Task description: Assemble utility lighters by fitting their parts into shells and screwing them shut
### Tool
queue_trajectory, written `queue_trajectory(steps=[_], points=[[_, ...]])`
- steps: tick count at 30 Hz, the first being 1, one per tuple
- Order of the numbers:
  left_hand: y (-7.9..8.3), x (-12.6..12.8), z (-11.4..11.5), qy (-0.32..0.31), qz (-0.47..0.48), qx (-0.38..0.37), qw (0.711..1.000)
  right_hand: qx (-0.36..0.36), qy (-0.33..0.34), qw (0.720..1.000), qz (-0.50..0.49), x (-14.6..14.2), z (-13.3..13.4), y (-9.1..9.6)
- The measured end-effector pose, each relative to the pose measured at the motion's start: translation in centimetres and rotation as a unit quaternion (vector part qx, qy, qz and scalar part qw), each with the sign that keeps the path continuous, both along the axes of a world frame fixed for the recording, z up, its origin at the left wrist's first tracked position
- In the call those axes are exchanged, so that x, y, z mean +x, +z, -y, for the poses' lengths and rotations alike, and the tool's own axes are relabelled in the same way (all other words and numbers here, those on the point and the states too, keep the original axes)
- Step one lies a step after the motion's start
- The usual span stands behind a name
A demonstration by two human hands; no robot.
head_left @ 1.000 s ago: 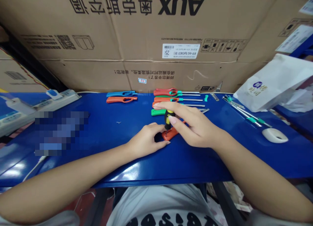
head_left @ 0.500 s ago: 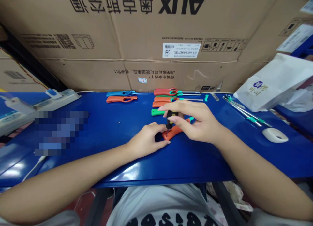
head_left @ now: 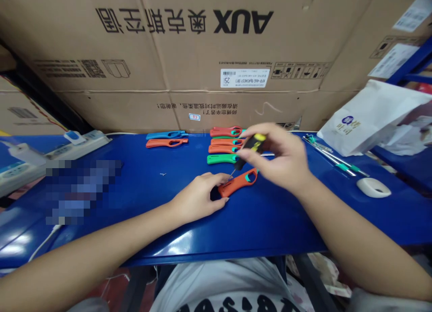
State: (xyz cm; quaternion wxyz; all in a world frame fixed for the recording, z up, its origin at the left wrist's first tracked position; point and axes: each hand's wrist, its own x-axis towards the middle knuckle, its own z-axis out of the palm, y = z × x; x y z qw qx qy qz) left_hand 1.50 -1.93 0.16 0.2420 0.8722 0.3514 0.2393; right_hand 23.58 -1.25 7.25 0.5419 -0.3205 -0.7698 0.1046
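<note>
- Here's the orange lighter (head_left: 234, 185), lying on the bench (head_left: 286, 222) between the two hands; everything else gets placed from it.
- Left hand (head_left: 199, 190): thumb on the near side, fingers on the far side, pinching the lighter's left end, presumably so it can't slide or spin.
- Right hand (head_left: 285, 157), a touch blurred: fingers wrapped around the handle of a black-and-yellow screwdriver (head_left: 255, 144), just above the lighter, likely gripped there for control of the tip.
- The screwdriver leans, handle up to the right, shaft slanting down to the lighter's left end; whether the tip touches, I can't tell.
- And the look of that lighter: bright orange, slim body, set aslant with its left end nearer the person, a narrow slot along it, a teal piece showing in the loop at its right end. Beyond that loop, the right hand hides the view.
- Just beyond the lighter, a green lighter (head_left: 219, 159), then orange and red ones, side by side and all pointing the same way, probably lined up to stay orderly.
- Farther off, beyond and left of it, a blue handle (head_left: 164, 135) and an orange handle (head_left: 165, 143) lie parallel.
- Left of it, tiny metal pieces (head_left: 163, 174); well to its right, metal rods (head_left: 332, 158), grouped apart, perhaps within reach.
</note>
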Motion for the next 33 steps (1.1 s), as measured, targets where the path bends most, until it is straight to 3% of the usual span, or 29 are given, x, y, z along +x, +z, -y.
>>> queue_trajectory(steps=[5, 9, 13, 17, 20, 23, 26, 29, 33], points=[[1.9, -1.0, -0.3, 0.006, -0.132, 0.021, 0.991, -0.042, -0.066, 0.971, -0.225, 5.1, -2.8, 2.0], [1.9, -0.4, -0.9, 0.001, -0.168, 0.047, 0.985, -0.184, -0.083, 0.932, -0.3, 9.2, -4.9, 0.6], [2.5, 0.6, -1.6, -0.03, -0.221, 0.062, 0.973, -0.339, -0.243, 0.896, -0.153, 11.7, -6.3, -2.2], [4.4, 1.2, -3.3, -0.047, -0.193, 0.124, 0.972, -0.338, -0.372, 0.864, -0.021, 14.2, -6.9, -3.3], [5.9, 1.4, -5.7, -0.023, -0.164, 0.156, 0.974, -0.353, -0.44, 0.814, 0.137, 15.7, -6.7, -3.2], [6.3, 1.7, -9.1, 0.028, -0.186, 0.147, 0.971, -0.401, -0.439, 0.768, 0.238, 16.0, -6.4, -3.0], [5.6, 2.0, -12.5, 0.05, -0.204, 0.13, 0.969, -0.429, -0.43, 0.735, 0.3, 15.6, -6.2, -3.1], [4.5, 2.3, -15.1, 0.06, -0.208, 0.119, 0.969, -0.438, -0.416, 0.721, 0.34, 15.2, -6.2, -3.3], [3.3, 2.8, -16.8, 0.071, -0.197, 0.114, 0.971, -0.441, -0.395, 0.713, 0.376, 15.1, -6.3, -3.5]])
